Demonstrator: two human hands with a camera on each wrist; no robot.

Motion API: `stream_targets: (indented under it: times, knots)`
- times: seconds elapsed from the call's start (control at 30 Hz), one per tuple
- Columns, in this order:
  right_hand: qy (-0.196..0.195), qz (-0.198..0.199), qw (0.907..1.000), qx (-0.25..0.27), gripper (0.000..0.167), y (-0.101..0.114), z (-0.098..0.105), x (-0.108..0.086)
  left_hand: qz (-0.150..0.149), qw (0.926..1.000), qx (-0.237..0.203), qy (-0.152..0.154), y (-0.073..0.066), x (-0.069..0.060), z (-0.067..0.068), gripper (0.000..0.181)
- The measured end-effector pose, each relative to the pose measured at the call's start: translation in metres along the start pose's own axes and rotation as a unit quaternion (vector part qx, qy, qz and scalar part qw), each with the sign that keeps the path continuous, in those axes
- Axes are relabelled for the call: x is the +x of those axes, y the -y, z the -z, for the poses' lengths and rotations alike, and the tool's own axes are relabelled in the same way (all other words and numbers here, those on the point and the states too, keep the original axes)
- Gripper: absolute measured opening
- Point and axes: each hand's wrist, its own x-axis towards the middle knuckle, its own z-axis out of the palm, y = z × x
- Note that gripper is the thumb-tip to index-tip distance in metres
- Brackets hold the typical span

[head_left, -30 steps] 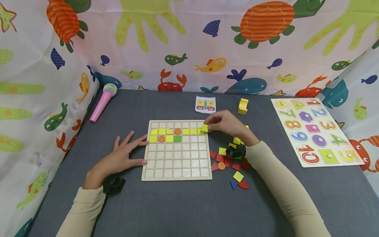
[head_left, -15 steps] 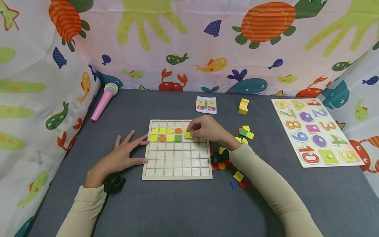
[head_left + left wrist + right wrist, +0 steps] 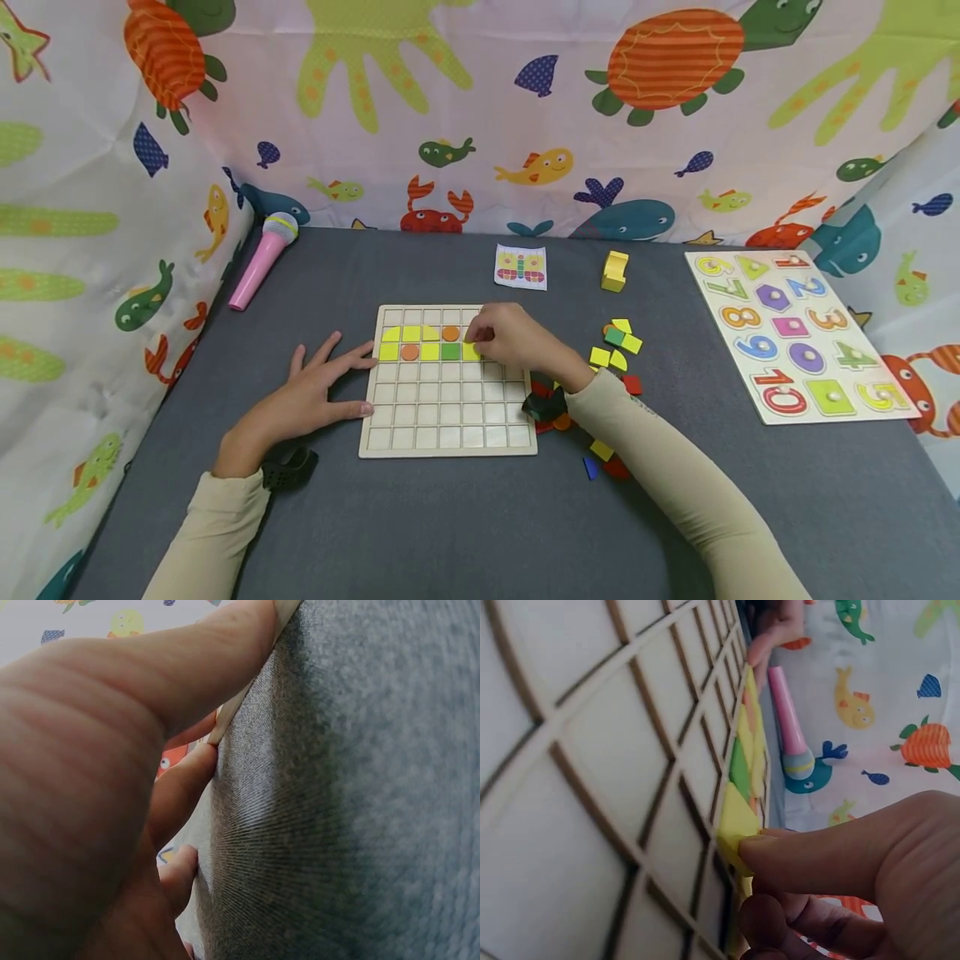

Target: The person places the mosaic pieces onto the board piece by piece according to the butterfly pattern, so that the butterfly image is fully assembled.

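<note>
A wooden grid board (image 3: 450,417) lies flat on the table, with yellow, orange and green tiles in two of its upper rows. My left hand (image 3: 303,396) is spread along the board's left edge; its thumb and fingertips touch the rim (image 3: 234,712). Over the upper right part of the board, my right hand (image 3: 517,337) pinches a yellow square tile (image 3: 737,821) at a cell beside the green square tile (image 3: 450,351). The thumb lies on that tile in the right wrist view. The cells under my right hand are partly hidden.
Loose tiles (image 3: 600,357) in several colours lie right of the board, partly behind my right wrist. Behind it are a pattern card (image 3: 521,267) and a yellow block (image 3: 614,272). A pink toy microphone (image 3: 262,260) lies at left, a number puzzle board (image 3: 806,333) at right.
My right hand has moved left from the board's right edge, carrying the yellow square tile down to the cell beside the green one. The left hand has stayed at the board's edge.
</note>
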Motion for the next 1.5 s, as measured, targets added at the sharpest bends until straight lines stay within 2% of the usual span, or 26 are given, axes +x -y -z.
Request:
stream_targets:
  times: [0.13, 0.27, 0.4, 0.6, 0.83, 1.17, 1.37, 1.5]
  knots:
    - [-0.003, 0.001, 0.9998, -0.018, 0.016, 0.001, -0.003, -0.001, 0.001, 1.0000, -0.001, 0.000, 0.001, 0.000, -0.001, 0.089]
    - [-0.010, -0.010, 0.9999, 0.000, 0.015, 0.000, 0.001, -0.005, 0.001, 1.0000, 0.000, 0.001, 0.002, 0.000, -0.002, 0.089]
    - [-0.030, -0.024, 0.9988, 0.029, 0.016, -0.005, 0.013, -0.016, 0.000, 1.0000, 0.000, -0.001, 0.002, 0.000, -0.002, 0.090]
    - [-0.065, -0.057, 0.9956, 0.035, 0.016, -0.021, 0.034, -0.038, -0.002, 1.0000, 0.003, -0.003, 0.003, -0.001, -0.002, 0.094]
    - [-0.078, -0.124, 0.9884, 0.042, 0.018, -0.040, 0.055, -0.071, 0.005, 1.0000, 0.003, -0.002, 0.003, -0.001, -0.002, 0.092]
    - [-0.109, -0.191, 0.9740, 0.055, 0.022, -0.076, 0.087, -0.110, -0.003, 1.0000, 0.001, 0.002, 0.003, 0.000, -0.003, 0.092]
    - [-0.117, -0.219, 0.9668, 0.062, 0.025, -0.091, 0.099, -0.129, -0.006, 1.0000, 0.003, 0.000, 0.003, -0.001, -0.002, 0.087]
    - [-0.124, -0.229, 0.9637, 0.059, 0.026, -0.098, 0.101, -0.136, -0.009, 1.0000, 0.004, 0.000, 0.003, -0.001, -0.002, 0.088]
